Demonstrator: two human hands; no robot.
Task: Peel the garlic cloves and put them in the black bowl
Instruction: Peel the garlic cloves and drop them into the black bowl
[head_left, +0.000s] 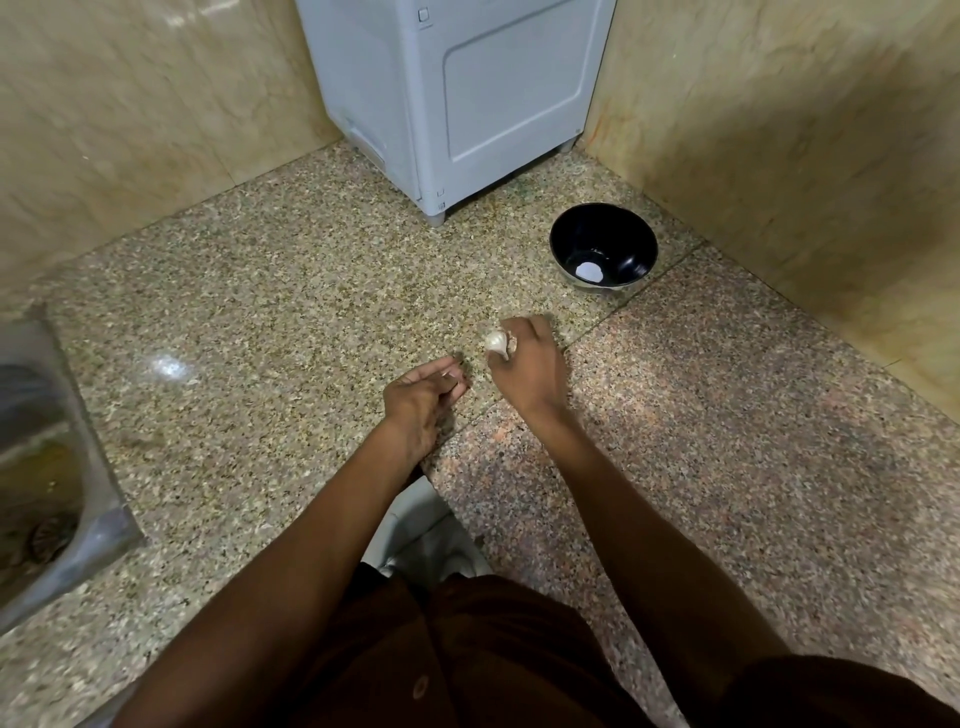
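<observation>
While the right hand (527, 364) grips a garlic bulb (497, 343), the left hand (423, 397) hovers beside it, loosely curled and seemingly holding nothing. Light, papery and brittle, the bulb likely wants fingertip pinches at its skin; the black bowl (603, 244) sits on the table (260, 312) nearby.

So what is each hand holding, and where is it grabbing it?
The right hand grips the garlic bulb with fingers curled round its right side. The left hand seems to hold nothing, its fingers fairly straight.

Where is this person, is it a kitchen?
Probably a kitchen counter in a corner: a speckled stone countertop, a steel sink at the left, and a black bowl. The right hand holds garlic.
</observation>
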